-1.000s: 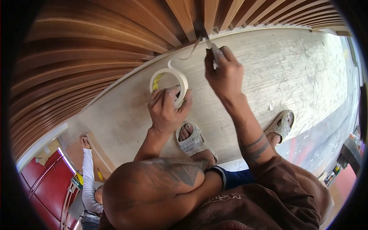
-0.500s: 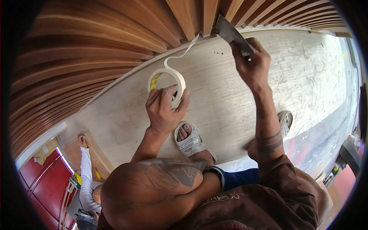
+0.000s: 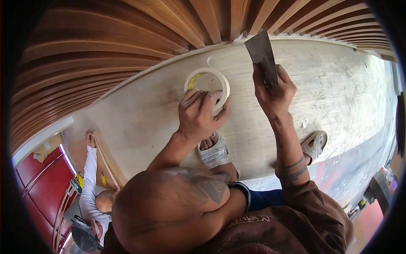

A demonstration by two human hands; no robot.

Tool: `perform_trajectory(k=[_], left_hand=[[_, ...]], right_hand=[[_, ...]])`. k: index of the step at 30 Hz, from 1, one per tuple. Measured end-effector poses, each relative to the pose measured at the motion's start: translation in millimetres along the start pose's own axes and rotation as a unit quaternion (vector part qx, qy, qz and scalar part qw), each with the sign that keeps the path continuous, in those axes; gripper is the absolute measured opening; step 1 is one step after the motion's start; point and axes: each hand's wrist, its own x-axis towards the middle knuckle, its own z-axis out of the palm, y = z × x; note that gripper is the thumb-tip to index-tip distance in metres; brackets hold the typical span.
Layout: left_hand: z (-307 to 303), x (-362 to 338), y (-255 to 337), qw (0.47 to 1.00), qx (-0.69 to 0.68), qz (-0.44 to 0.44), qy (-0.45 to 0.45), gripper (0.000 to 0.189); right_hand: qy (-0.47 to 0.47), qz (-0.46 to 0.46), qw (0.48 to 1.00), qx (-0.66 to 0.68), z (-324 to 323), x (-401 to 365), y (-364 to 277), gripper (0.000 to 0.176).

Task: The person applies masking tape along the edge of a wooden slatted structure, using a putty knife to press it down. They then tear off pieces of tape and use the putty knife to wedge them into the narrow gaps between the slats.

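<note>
A roll of masking tape (image 3: 225, 86) is in my left hand (image 3: 198, 113), fingers hooked through its core. A loose strip of tape (image 3: 210, 62) curls from the roll toward the base of the wooden slats (image 3: 211, 25). My right hand (image 3: 275, 94) grips a flat metal scraper blade (image 3: 261, 54), its wide edge pointing up at the foot of the slats. Both hands are above the pale wooden board (image 3: 338, 84).
Sandalled feet (image 3: 215, 151) stand on the board. At the lower left, another person in a white sleeve (image 3: 89, 169) reaches to a brown panel (image 3: 105, 161). Red panels (image 3: 46, 182) lie beyond. Dark equipment (image 3: 379, 188) is at the right edge.
My left hand and the tape roll have moved right. The blade in my right hand has turned more upright and come slightly down. Less of the tape strip shows.
</note>
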Motion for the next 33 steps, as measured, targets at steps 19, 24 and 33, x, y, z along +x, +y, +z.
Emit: perform_trajectory(k=[19, 24, 33], left_hand=[[3.3, -5.4, 10.7, 0.999, -0.022, 0.030, -0.007, 0.028], [5.9, -5.8, 13.3, 0.999, -0.028, 0.043, -0.014, 0.029], [12.0, -0.7, 17.7, 0.997, -0.038, 0.055, -0.040, 0.029]], right_hand=[[-0.037, -0.048, 0.996, -0.065, 30.8, 6.9, 4.0, 0.027], [-0.045, -0.026, 0.999, -0.002, 22.7, 14.5, 6.1, 0.003], [-0.121, -0.021, 0.991, 0.046, -4.4, 29.6, 30.1, 0.021]])
